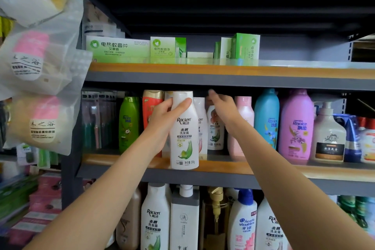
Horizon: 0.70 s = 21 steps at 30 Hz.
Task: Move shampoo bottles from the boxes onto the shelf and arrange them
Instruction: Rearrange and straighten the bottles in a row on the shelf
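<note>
White bottle (base hiding shelf edge) in left hand.

Two hands, the left hand and the right hand, reach in the middle of the frame. One green bottle, one blue bottle and one purple bottle stand in the middle row.
</note>
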Tool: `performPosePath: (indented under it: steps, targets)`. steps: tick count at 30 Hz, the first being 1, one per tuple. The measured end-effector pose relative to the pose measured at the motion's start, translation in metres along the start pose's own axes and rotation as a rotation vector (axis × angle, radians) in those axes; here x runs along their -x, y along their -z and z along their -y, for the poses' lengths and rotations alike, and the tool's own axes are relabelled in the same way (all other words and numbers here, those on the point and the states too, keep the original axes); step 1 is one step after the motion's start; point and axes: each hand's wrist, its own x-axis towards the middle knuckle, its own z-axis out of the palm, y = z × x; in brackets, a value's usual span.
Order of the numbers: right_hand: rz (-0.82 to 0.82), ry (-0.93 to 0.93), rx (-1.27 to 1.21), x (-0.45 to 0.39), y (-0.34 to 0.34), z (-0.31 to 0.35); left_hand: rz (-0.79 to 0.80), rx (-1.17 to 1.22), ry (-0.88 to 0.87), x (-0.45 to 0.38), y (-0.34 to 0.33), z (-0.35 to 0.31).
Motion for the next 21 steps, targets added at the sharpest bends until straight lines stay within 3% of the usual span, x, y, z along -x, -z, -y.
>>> performPosePath:
  steps: [1,5,10,16,21]
  targets:
    - [-0.052,0.037,0.043,-0.005,0.001,-0.003,-0.002,-0.007,0.004,-0.001,-0.001,0.0]
    - [-0.091,0.173,0.835,-0.031,-0.005,-0.022,-0.004,-0.024,0.007,-0.002,-0.003,-0.002]
    - [-0.013,0.148,1.3,-0.046,-0.019,-0.043,-0.012,-0.033,0.01,-0.005,-0.002,-0.004]
    - [-0.224,0.2,1.138,-0.038,-0.025,-0.052,-0.006,-0.039,0.01,-0.005,0.003,-0.002]
    - [-0.294,0.163,0.754,-0.034,-0.024,-0.046,0.002,-0.04,0.009,-0.005,0.004,-0.001]
